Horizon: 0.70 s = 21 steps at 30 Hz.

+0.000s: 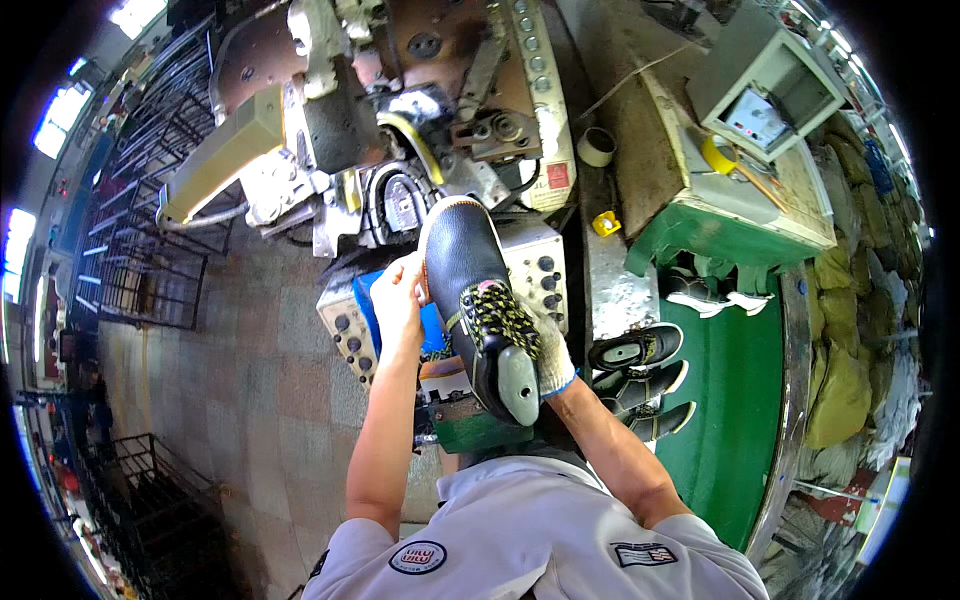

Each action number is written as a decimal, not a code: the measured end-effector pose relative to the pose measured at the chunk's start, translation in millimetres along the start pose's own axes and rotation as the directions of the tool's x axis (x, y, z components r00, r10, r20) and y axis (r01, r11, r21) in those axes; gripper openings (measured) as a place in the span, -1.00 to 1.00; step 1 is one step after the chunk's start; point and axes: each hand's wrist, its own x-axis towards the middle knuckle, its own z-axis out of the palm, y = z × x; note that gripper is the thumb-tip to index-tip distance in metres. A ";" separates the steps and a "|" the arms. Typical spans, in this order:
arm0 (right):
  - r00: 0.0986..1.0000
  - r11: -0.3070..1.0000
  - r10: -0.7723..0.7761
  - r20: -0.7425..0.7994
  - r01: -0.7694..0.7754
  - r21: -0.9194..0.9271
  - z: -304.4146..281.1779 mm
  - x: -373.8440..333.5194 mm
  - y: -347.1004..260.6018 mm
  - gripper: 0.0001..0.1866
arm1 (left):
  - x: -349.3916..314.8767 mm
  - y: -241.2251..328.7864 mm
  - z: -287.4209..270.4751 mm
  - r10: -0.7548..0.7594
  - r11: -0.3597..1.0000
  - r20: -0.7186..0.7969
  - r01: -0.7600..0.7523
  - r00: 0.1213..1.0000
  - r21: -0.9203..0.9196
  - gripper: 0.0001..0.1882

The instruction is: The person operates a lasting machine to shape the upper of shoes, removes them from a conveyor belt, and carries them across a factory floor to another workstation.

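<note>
A black lace-up shoe point(462, 250) with yellow-and-black laces sits on a grey-green shoe last point(517, 385), its toe pointing away from me. My right hand point(550, 355), in a white knitted glove, grips its right side near the heel. Bare, my left hand point(400, 298) has curled fingers at the shoe's left edge by the toe, where an orange line runs along the rim. Just past the toe stands a machine point(400, 200) with a curved metal clamp. Part of the gloved fingers is hidden behind the shoe.
Several more black shoes point(640, 390) lie on a green surface point(730, 390) at right. Control boxes with black knobs point(545, 280) flank the shoe. Beyond are a tape roll point(597, 147), a bench point(670, 190) and an open grey box point(770, 90). Metal racks point(150, 230) stand left.
</note>
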 end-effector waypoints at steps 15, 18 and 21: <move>0.998 0.991 -0.015 -0.058 0.007 -0.135 54.2 111.0 13.9 -0.37 | 10.7 -11.5 -22.3 0.214 0.903 -0.055 -0.176 0.975 0.393 -0.42; 0.994 0.970 -0.073 -0.079 0.053 -0.238 56.2 123.4 16.2 -0.41 | 22.4 -10.7 -22.4 0.163 0.948 -0.066 -0.138 0.984 0.288 -0.43; 0.992 0.974 -0.075 -0.098 0.052 -0.220 56.5 128.2 24.0 -0.42 | 28.9 -27.0 -26.3 0.034 0.994 -0.156 -0.016 0.987 0.110 -0.53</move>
